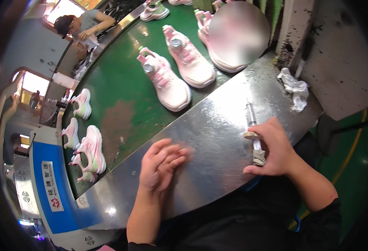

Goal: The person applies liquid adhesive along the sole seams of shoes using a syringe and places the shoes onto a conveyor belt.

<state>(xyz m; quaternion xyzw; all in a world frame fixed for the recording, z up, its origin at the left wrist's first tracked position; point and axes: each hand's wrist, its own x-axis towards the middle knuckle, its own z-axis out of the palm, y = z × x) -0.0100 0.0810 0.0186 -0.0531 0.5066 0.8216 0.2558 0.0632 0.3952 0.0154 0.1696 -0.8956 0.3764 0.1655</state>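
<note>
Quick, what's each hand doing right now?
Left hand: open, empty, slightly blurred.
Right hand: closed, holding a slim, clear syringe with a tan disc.

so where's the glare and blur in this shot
Head view: glare whitens the metal ledge; head view: smeared fingertips on the left hand, likely motion; head view: a round blurred patch covers much of a pink-and-white shoe.

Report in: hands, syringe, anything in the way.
Right hand holding syringe, tip pointing away. Left hand half open, nothing seen in it. Crumpled white wad on metal ledge, apart from both hands.
</note>
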